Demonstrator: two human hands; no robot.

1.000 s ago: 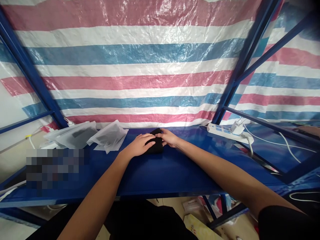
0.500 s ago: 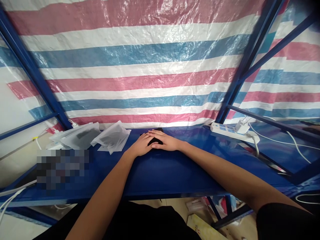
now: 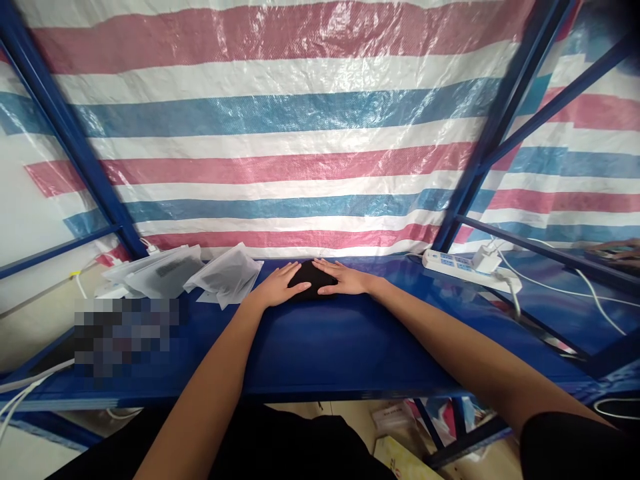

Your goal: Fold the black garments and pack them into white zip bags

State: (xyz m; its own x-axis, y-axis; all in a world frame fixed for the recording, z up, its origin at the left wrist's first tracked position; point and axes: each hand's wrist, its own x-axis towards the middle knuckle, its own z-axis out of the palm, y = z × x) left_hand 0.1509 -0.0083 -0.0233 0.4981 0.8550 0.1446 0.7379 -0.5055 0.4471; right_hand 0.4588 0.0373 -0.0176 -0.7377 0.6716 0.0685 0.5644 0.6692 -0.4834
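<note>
A black, flat, soft-looking item [image 3: 311,280], perhaps folded cloth, lies on the blue shelf [image 3: 345,353] near its back edge. My left hand [image 3: 283,285] rests flat on the item's left side, fingers stretched out and thumb pointing inward. On the right side lies my right hand [image 3: 345,277], also open, with its fingers spread over the black surface. A gap between the two hands leaves the item's middle in sight. Its outer edges are partly hidden under the palms.
Clear plastic bags [image 3: 225,275] and more bags [image 3: 163,272] with dark contents lie at the left. A white power strip [image 3: 467,268] with plugs and cables sits at the right. Blue metal posts [image 3: 463,187] flank the striped sheet [image 3: 280,160]. A yellow box [image 3: 400,460] is below.
My hands, earlier together with fingers overlapping on the black item, have slid apart to its left and right sides. More of the item shows. The view has shifted slightly.
</note>
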